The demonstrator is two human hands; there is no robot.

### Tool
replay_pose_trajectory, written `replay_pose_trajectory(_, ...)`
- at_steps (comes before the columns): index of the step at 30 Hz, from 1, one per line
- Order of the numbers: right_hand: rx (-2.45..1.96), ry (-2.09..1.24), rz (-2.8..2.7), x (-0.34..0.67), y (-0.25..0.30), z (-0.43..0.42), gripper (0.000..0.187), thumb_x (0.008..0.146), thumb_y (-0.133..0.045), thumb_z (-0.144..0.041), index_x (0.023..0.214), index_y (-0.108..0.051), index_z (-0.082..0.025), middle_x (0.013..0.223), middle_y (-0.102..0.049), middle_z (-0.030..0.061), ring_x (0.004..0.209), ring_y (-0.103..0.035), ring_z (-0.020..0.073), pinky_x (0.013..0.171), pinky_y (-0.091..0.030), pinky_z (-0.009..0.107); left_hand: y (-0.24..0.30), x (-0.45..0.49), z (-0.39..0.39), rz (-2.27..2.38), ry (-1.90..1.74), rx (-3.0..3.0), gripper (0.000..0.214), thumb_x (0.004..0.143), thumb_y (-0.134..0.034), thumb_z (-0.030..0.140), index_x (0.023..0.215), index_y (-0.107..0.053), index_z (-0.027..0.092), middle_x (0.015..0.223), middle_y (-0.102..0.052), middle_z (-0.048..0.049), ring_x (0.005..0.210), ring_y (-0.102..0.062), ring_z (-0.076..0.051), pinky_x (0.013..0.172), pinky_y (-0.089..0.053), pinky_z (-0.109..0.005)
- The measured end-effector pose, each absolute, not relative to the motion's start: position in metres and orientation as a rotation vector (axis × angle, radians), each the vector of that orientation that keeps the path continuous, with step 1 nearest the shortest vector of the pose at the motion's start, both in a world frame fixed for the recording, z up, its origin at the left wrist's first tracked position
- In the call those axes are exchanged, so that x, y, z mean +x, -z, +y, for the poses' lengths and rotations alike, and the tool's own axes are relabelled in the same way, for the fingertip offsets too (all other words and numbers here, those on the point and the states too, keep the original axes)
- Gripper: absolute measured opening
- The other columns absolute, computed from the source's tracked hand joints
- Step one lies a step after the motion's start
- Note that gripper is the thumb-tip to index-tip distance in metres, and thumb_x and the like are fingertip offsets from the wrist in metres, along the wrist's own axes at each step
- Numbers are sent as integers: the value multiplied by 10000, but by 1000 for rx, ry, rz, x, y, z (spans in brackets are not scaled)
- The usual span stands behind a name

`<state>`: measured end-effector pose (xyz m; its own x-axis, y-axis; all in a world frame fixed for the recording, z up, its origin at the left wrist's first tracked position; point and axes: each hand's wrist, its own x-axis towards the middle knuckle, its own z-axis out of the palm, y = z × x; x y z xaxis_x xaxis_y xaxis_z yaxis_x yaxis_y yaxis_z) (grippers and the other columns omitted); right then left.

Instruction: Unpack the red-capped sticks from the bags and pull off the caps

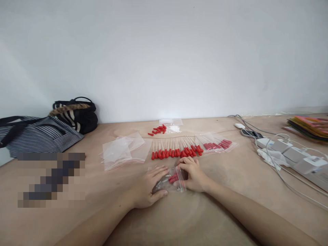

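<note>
Head view: the clear zip-lock bag (164, 185), with red dropper bulbs (173, 178) inside, lies lengthwise left to right between both hands; the right hand (192, 175) grasps its red-lined mouth (182, 181), while the left hand (151, 187), fingers and thumb spread, rests unclenched against the left end.

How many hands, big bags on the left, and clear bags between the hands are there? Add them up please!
Hands: 2 (left hand, right hand)
Big bags: 2 (striped bag, black bag)
Clear bag between the hands: 1
Total: 5
</note>
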<state>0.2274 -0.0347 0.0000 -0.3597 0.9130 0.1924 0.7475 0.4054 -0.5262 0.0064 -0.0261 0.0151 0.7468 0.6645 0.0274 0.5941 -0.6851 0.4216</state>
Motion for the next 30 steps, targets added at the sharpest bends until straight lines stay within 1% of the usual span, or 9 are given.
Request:
replay_pose_trajectory(3, -1381, -513, -2229, 228, 0, -35, 376, 577, -706, -516, 728, -572, -198, 1006, -558, 25, 944, -454, 202, 809, -284, 359, -15, 6, -27, 974, -269, 2559, 568, 788, -525, 381, 1303, -370, 198, 1364, -399, -104, 1261, -342, -269, 1033, -294, -470)
replay_pose_trajectory(5, -1365, -526, -2256, 228, -1, -36, 382, 572, -706, -521, 763, -589, -212, 1017, -558, 23, 954, -450, 207, 823, -279, 370, -15, 6, -27, 975, -280, 2554, 564, 787, -526, 381, 1297, -376, 192, 1357, -407, -106, 1256, -348, -271, 1033, -297, -464)
replay_pose_trajectory(9, -1335, -528, -2304, 227, -4, -38, 299, 617, -680, -509, 770, -647, -255, 1061, -551, 16, 995, -439, 215, 856, -259, 395, -16, 6, -29, 974, -277, 2537, 578, 786, -525, 370, 1309, -358, 188, 1363, -399, -108, 1256, -346, -276, 1032, -299, -459)
replay_pose_trajectory(12, -1323, -491, -2286, 229, -6, -38, 255, 612, -692, -467, 678, -645, -226, 1057, -557, 25, 1001, -446, 220, 873, -257, 410, -19, 6, -30, 975, -267, 2526, 597, 776, -536, 384, 1313, -350, 201, 1368, -394, -103, 1254, -348, -280, 1030, -294, -470)
replay_pose_trajectory(15, -1277, -499, -2236, 236, -10, -37, 200, 588, -716, -360, 649, -611, -201, 998, -571, 28, 959, -482, 209, 868, -291, 403, -22, 7, -31, 964, -253, 2523, 597, 766, -549, 382, 1306, -360, 212, 1371, -391, -93, 1256, -344, -284, 1030, -288, -483)
replay_pose_trajectory(19, -1208, -564, -2183, 255, -17, -39, 116, 594, -645, -169, 685, -577, -192, 942, -569, 32, 873, -524, 174, 777, -389, 325, -24, 7, -31, 943, -238, 2517, 588, 771, -541, 382, 1306, -363, 212, 1374, -386, -92, 1261, -336, -285, 1028, -289, -488)
replay_pose_trajectory(23, -1246, -720, -2175, 270, -18, -39, 87, 660, -555, -138, 730, -560, -190, 759, -586, -4, 657, -530, 120, 596, -414, 244, -24, 7, -31, 928, -272, 2513, 593, 770, -551, 385, 1308, -361, 224, 1374, -387, -89, 1258, -341, -284, 1022, -300, -479)
replay_pose_trajectory(27, -1216, -764, -2196, 268, -13, -38, 164, 680, -598, -190, 843, -581, -187, 838, -619, 9, 732, -562, 131, 657, -437, 253, -24, 7, -30, 941, -238, 2532, 592, 776, -544, 387, 1312, -359, 216, 1378, -381, -94, 1263, -332, -284, 1023, -303, -477)
replay_pose_trajectory(30, -1238, -781, -2223, 267, -13, -37, 91, 694, -597, -212, 781, -592, -185, 775, -620, 1, 692, -557, 127, 630, -434, 249, -25, 7, -30, 939, -218, 2529, 592, 777, -541, 390, 1312, -362, 210, 1379, -378, -97, 1266, -327, -288, 1023, -304, -477)
